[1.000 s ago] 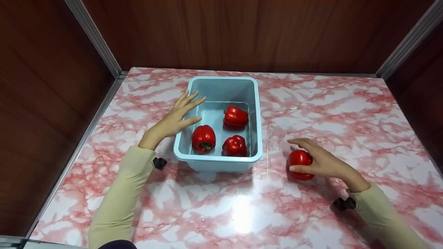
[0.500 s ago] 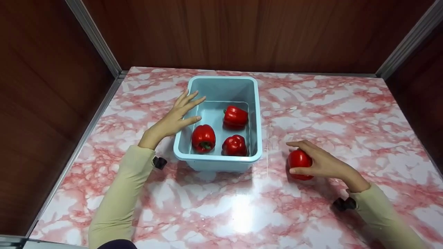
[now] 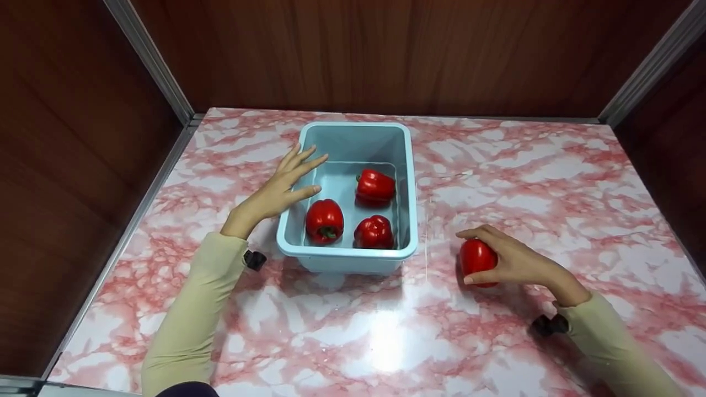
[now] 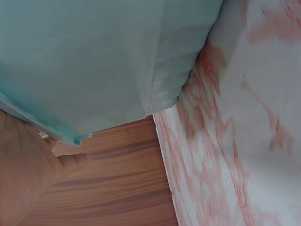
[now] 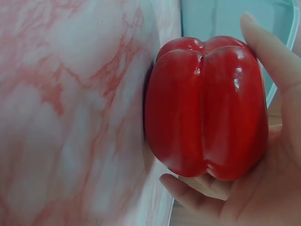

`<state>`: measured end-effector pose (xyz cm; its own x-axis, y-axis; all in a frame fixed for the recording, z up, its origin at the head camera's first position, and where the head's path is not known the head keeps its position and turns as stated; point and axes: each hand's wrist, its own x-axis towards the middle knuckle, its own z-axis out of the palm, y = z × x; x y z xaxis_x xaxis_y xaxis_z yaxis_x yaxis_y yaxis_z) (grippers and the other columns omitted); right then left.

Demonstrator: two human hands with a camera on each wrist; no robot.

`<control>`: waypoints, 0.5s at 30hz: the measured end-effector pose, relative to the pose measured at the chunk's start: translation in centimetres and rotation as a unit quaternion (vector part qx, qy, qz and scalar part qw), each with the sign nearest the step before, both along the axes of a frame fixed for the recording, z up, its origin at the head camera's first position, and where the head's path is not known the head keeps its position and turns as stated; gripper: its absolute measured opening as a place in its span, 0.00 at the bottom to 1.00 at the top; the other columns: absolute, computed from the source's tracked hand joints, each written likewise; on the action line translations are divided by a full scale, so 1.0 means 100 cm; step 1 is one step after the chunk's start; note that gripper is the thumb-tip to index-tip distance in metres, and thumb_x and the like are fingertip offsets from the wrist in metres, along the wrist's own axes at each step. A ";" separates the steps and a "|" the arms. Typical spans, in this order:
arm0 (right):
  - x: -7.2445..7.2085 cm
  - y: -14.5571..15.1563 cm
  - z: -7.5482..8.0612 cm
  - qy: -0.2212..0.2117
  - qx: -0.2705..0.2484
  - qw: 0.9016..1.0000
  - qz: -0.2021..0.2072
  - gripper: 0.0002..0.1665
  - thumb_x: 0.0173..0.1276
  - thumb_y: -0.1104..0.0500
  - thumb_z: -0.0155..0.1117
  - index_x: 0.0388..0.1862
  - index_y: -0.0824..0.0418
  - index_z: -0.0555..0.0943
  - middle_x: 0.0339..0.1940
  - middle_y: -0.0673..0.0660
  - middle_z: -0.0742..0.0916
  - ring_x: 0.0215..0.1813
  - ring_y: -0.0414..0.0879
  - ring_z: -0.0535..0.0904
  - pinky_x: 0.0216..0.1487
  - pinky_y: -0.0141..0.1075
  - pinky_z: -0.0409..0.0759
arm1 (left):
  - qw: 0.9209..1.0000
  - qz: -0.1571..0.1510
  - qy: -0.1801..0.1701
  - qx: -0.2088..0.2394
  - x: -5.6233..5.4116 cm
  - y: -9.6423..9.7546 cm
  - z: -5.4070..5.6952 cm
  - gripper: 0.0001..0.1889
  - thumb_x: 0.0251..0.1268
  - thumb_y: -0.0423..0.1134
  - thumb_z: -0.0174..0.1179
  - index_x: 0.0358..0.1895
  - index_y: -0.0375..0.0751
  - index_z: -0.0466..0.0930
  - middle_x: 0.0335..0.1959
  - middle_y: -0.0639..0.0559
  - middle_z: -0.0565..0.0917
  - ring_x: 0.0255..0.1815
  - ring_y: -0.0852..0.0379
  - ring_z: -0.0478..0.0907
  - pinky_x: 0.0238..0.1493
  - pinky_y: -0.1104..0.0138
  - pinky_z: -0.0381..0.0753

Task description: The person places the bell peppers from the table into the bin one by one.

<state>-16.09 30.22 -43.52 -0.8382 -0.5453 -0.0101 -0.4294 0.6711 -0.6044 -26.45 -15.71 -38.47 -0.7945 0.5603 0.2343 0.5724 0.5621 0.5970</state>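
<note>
On the right of the head view, my right hand (image 3: 515, 259) holds a red bell pepper (image 3: 477, 257) at the table, thumb on the near side and fingers curled over the far side. The right wrist view shows this pepper (image 5: 207, 113) large, between the thumb and the fingers. My left hand (image 3: 273, 193) lies over the left rim of a light blue plastic bin (image 3: 347, 253), fingers spread and straight. Inside the bin are three more red bell peppers: one at front left (image 3: 324, 219), one at front right (image 3: 374, 232), one farther back (image 3: 375, 186).
The table (image 3: 529, 182) has a pink and white marbled top. Brown wood-grain panels enclose it, with a back wall (image 3: 386, 55) behind the bin and a side wall (image 3: 71, 165) on the left. Small black cameras are worn on both wrists.
My right thumb has slid slightly lower along the near side of the pepper, and the fingers have drawn in closer around it. The left hand and the bin have stayed put.
</note>
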 end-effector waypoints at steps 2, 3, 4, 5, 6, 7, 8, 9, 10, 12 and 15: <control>0.000 0.000 0.000 -0.001 -0.004 1.000 0.000 0.46 0.44 0.39 0.75 0.62 0.51 0.69 0.57 0.55 0.73 0.51 0.53 0.76 0.42 0.50 0.80 | 1.000 0.000 0.001 -0.001 0.000 0.000 0.000 0.32 0.63 0.54 0.54 0.70 0.63 0.56 0.75 0.52 0.49 0.75 0.47 0.30 0.66 0.39 0.38; 0.000 0.000 0.000 -0.002 -0.005 1.000 -0.002 0.45 0.44 0.39 0.75 0.61 0.51 0.69 0.56 0.54 0.74 0.51 0.53 0.76 0.42 0.49 0.80 | 1.000 0.000 0.002 -0.002 -0.001 0.000 0.000 0.32 0.64 0.54 0.54 0.70 0.63 0.56 0.75 0.52 0.49 0.75 0.47 0.30 0.66 0.39 0.39; 0.000 -0.001 0.000 -0.004 -0.006 1.000 -0.003 0.44 0.44 0.39 0.75 0.60 0.51 0.70 0.55 0.53 0.74 0.50 0.53 0.76 0.42 0.49 0.80 | 1.000 -0.002 0.002 -0.002 -0.001 0.000 0.000 0.32 0.64 0.54 0.54 0.70 0.63 0.56 0.75 0.51 0.49 0.75 0.48 0.30 0.66 0.39 0.39; 0.000 -0.001 0.000 -0.005 -0.007 1.000 -0.005 0.44 0.44 0.39 0.75 0.59 0.51 0.70 0.55 0.52 0.74 0.50 0.53 0.76 0.41 0.48 0.80 | 1.000 -0.002 0.003 -0.002 -0.001 0.000 0.000 0.32 0.64 0.53 0.54 0.70 0.63 0.56 0.75 0.51 0.49 0.75 0.48 0.30 0.66 0.39 0.39; 0.001 -0.001 0.001 -0.007 -0.008 1.000 -0.006 0.43 0.44 0.39 0.75 0.58 0.51 0.70 0.54 0.51 0.74 0.50 0.53 0.76 0.41 0.48 0.80 | 1.000 -0.003 0.004 -0.002 -0.001 0.000 0.001 0.31 0.64 0.53 0.54 0.70 0.63 0.56 0.75 0.51 0.49 0.75 0.48 0.30 0.66 0.39 0.39; 0.001 -0.001 0.000 -0.008 -0.008 1.000 -0.008 0.42 0.45 0.39 0.75 0.58 0.51 0.71 0.54 0.51 0.75 0.49 0.53 0.76 0.41 0.47 0.80 | 1.000 -0.003 0.005 -0.003 -0.001 0.000 0.000 0.31 0.64 0.53 0.54 0.70 0.64 0.56 0.75 0.52 0.49 0.75 0.50 0.30 0.67 0.39 0.40; 0.001 -0.001 0.000 -0.009 -0.009 1.000 -0.010 0.42 0.45 0.39 0.74 0.57 0.51 0.71 0.53 0.51 0.75 0.49 0.52 0.77 0.40 0.47 0.80 | 1.000 -0.002 0.006 -0.005 -0.001 0.000 0.000 0.31 0.64 0.54 0.54 0.70 0.64 0.56 0.75 0.52 0.49 0.75 0.50 0.29 0.67 0.39 0.40; 0.001 -0.002 0.000 -0.008 -0.010 1.000 -0.011 0.41 0.45 0.39 0.74 0.57 0.51 0.71 0.53 0.50 0.75 0.49 0.52 0.77 0.40 0.47 0.80 | 1.000 -0.002 0.005 -0.005 -0.001 0.000 0.000 0.31 0.64 0.55 0.53 0.70 0.65 0.56 0.75 0.52 0.49 0.75 0.51 0.29 0.67 0.39 0.40; 0.002 -0.002 0.000 -0.007 -0.011 1.000 -0.012 0.41 0.45 0.40 0.74 0.57 0.51 0.71 0.53 0.50 0.75 0.48 0.52 0.77 0.40 0.47 0.80 | 1.000 -0.001 0.005 -0.005 -0.001 0.000 0.000 0.31 0.64 0.55 0.53 0.70 0.65 0.56 0.75 0.53 0.49 0.75 0.52 0.29 0.67 0.40 0.40; 0.002 -0.002 0.000 -0.004 -0.016 1.000 -0.014 0.40 0.46 0.40 0.74 0.57 0.52 0.71 0.53 0.50 0.75 0.48 0.52 0.77 0.40 0.47 0.80 | 1.000 0.000 0.004 -0.007 -0.001 0.000 0.000 0.31 0.64 0.57 0.53 0.70 0.66 0.56 0.75 0.53 0.49 0.75 0.53 0.29 0.67 0.40 0.40; 0.003 -0.002 -0.001 -0.002 -0.023 1.000 -0.018 0.39 0.47 0.41 0.74 0.57 0.52 0.72 0.53 0.50 0.75 0.49 0.52 0.77 0.40 0.47 0.80 | 1.000 0.001 0.005 -0.006 -0.001 -0.001 -0.001 0.31 0.63 0.58 0.53 0.70 0.66 0.56 0.75 0.53 0.48 0.75 0.53 0.28 0.67 0.39 0.39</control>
<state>-15.82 30.06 -43.67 -0.8577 -0.5141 0.0106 -0.4021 0.6577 -0.6369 -26.50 -15.77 -38.54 -0.7930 0.5621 0.2347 0.5772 0.5700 0.5847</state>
